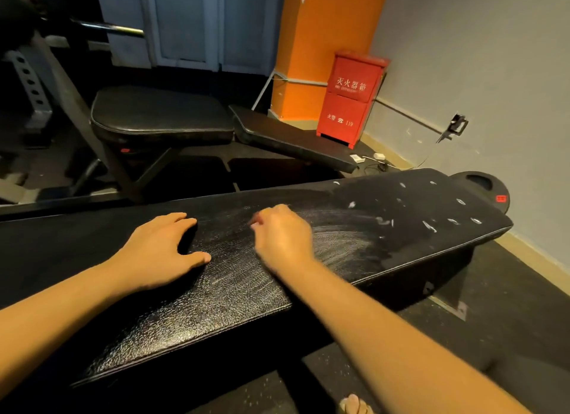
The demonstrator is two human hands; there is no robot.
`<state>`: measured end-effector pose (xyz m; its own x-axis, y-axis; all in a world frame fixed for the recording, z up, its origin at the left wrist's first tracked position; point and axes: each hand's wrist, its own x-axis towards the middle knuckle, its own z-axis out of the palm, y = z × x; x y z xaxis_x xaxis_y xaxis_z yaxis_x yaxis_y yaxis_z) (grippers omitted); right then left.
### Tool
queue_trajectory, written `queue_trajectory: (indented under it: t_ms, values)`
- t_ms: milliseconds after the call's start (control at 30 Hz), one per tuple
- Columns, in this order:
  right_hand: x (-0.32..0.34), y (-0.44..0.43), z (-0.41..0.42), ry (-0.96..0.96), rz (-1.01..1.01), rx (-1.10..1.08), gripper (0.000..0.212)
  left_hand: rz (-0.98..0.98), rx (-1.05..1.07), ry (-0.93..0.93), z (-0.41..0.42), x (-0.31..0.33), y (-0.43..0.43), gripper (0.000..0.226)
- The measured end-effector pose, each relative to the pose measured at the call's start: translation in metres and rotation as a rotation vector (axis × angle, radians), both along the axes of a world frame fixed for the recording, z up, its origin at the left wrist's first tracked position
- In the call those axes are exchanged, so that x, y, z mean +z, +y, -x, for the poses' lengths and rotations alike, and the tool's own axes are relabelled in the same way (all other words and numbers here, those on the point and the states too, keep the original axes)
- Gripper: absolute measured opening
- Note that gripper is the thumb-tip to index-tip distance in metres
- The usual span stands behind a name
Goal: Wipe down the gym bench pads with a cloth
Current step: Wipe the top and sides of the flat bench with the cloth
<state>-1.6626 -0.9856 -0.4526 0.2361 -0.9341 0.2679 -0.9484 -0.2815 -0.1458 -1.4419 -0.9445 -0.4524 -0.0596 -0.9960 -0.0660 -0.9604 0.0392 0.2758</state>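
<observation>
While the left hand lies flat, fingers spread, mid-way along the bench pad, the blurred right hand curls just beside it; whether it grips a cloth cannot be told.

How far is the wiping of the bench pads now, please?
Done: curved smear marks beside the right hand show part of the near pad was rubbed. In hand: the right hand is blurred on it, no cloth visible; left hand rests flat. Left: white flecks at its end, and the far bench.
</observation>
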Motion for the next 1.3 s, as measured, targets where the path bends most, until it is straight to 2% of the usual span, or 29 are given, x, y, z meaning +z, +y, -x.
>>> queue_trajectory:
  t_ms: [67,100,133,200,300,400,467,567,633,700,767,900,967,1067,1133,1233,1300]
  values:
    - [0.0,0.019,-0.012,-0.008,-0.074,0.25,0.028,-0.017,-0.006,-0.016,-0.002,0.001,-0.002,0.122]
    - [0.001,0.016,0.0,-0.004,-0.075,0.289,0.028,-0.011,-0.015,-0.031,-0.003,0.001,-0.003,0.127]
    - [0.002,0.005,0.02,0.01,-0.048,0.233,0.027,-0.002,-0.026,-0.042,-0.004,0.0,-0.003,0.128]
    - [0.001,-0.038,0.079,0.032,-0.001,-0.04,0.024,0.012,-0.042,-0.059,-0.005,-0.001,-0.002,0.13]
    - [0.002,-0.1,0.162,0.048,-0.011,-0.458,0.022,0.016,-0.058,-0.075,-0.007,-0.003,-0.003,0.15]
    - [-0.005,-0.112,0.129,0.031,0.029,-0.516,0.023,0.038,-0.046,-0.044,-0.012,-0.004,-0.006,0.152]
    - [-0.011,-0.098,0.064,-0.002,0.071,-0.371,0.027,0.049,-0.041,-0.028,-0.013,-0.006,-0.007,0.148]
    - [-0.007,-0.049,-0.036,-0.07,-0.007,0.003,0.027,0.066,-0.053,-0.045,-0.015,-0.006,-0.009,0.143]
    - [-0.002,-0.018,-0.058,-0.058,-0.086,0.257,0.027,0.061,-0.057,-0.065,-0.015,-0.007,-0.01,0.143]
    - [0.002,-0.017,-0.031,-0.031,-0.082,0.352,0.026,0.049,-0.039,-0.045,-0.014,-0.007,-0.01,0.144]
    - [0.002,-0.044,0.024,0.0,-0.038,0.185,0.026,0.046,-0.043,-0.048,-0.013,-0.008,-0.009,0.143]
    - [0.005,-0.125,0.172,0.067,-0.024,-0.399,0.023,0.063,-0.071,-0.03,-0.016,-0.005,-0.013,0.132]
    - [-0.002,-0.147,0.19,0.055,0.004,-0.494,0.02,0.077,-0.07,-0.028,-0.017,-0.004,-0.018,0.125]
    - [-0.009,-0.16,0.12,0.06,-0.014,-0.375,0.009,0.09,-0.048,-0.038,-0.016,-0.006,-0.03,0.124]
    - [-0.007,-0.153,0.053,-0.003,0.026,-0.239,0.015,0.086,-0.014,-0.021,-0.017,-0.006,-0.036,0.129]
    - [0.004,-0.098,-0.021,-0.059,-0.008,0.065,0.02,0.067,0.026,-0.043,-0.018,-0.005,-0.04,0.138]
    - [0.003,-0.062,-0.02,-0.048,-0.062,0.3,0.021,0.044,0.041,-0.062,-0.018,-0.003,-0.042,0.143]
